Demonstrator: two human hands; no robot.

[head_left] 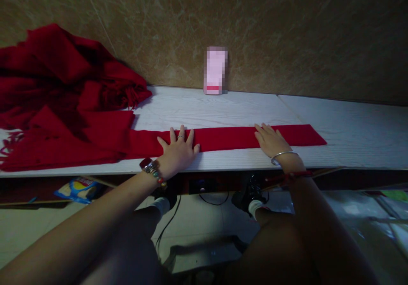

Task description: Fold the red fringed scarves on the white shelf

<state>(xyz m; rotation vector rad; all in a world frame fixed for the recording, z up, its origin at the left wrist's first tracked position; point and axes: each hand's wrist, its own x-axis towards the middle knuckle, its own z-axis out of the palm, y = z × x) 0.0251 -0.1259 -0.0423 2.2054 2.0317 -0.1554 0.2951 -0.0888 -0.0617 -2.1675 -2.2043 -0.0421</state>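
No text is proving readable: the blue-and-yellow packet [74,191] is bearing printed marks too small and blurred to decipher; the pink object [216,67] is appearing pixelated.

This is probably a home, given the marbled wall [287,34], white wood-grain tabletop [204,111] and snack bag [79,189] below.
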